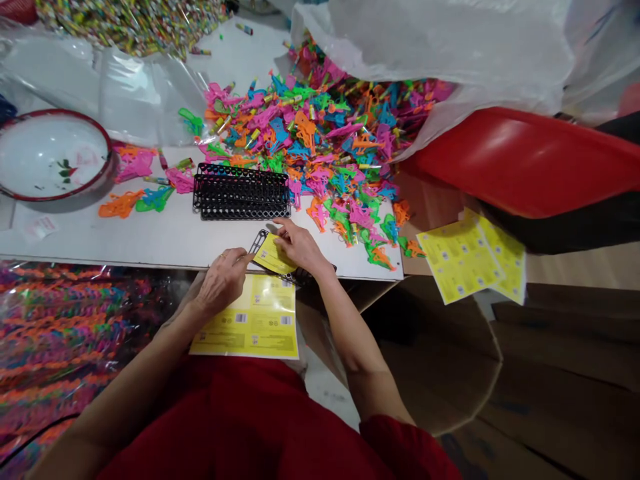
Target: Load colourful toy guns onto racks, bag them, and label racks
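Between my hands is a yellow printed label (275, 256), lying over a black plastic lattice rack (259, 239) at the table's front edge. My left hand (225, 277) is closed at the label's left side, its fingertips pinching the edge of the label and rack. With bent fingers, my right hand (300, 245) grips the label's right side. Under the left hand, a yellow sheet of printed labels (270, 327) rests on my lap. Just beyond my hands lie stacked black lattice racks (242, 193).
A large heap of colourful toy guns (310, 133) covers the table's back right. An enamel basin (45, 157) stands at left, by bagged small tubes (130, 27). At right are a red tub (530, 160), more yellow sheets (457, 260) and an open cardboard box (440, 360).
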A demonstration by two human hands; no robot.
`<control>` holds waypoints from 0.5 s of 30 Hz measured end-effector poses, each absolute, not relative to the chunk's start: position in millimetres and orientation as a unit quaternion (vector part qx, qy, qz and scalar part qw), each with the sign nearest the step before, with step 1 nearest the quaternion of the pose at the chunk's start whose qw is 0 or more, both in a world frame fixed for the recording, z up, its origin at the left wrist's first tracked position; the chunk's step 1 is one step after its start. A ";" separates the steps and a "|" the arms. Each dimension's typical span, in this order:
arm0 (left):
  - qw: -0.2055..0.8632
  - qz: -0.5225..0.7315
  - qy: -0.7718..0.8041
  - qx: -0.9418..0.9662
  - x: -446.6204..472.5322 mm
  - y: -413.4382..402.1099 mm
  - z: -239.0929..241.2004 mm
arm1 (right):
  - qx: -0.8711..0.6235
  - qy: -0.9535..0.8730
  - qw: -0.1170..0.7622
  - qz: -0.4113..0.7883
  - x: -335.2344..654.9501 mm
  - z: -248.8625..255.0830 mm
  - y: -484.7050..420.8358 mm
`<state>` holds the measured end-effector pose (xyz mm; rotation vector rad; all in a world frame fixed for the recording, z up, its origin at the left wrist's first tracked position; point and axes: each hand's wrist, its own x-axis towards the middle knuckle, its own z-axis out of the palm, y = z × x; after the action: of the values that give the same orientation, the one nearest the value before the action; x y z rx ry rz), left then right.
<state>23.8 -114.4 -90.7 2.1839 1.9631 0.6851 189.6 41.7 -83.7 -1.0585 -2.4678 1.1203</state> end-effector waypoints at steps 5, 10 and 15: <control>0.067 0.221 0.655 0.719 22.6 -112.2 -88.2 | -0.354 -0.847 0.119 0.378 189.9 -89.7 43.8; 0.079 0.118 0.583 0.800 30.2 -109.4 -88.0 | -0.353 -0.863 0.104 0.346 185.9 -86.4 41.3; 0.074 0.078 0.593 0.798 38.4 -111.5 -94.9 | -0.419 -0.889 0.064 0.172 180.9 -61.1 27.0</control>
<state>38.4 -111.5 -94.9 2.3957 1.7786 0.2340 180.9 27.0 -61.1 -1.2650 -2.6854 0.5183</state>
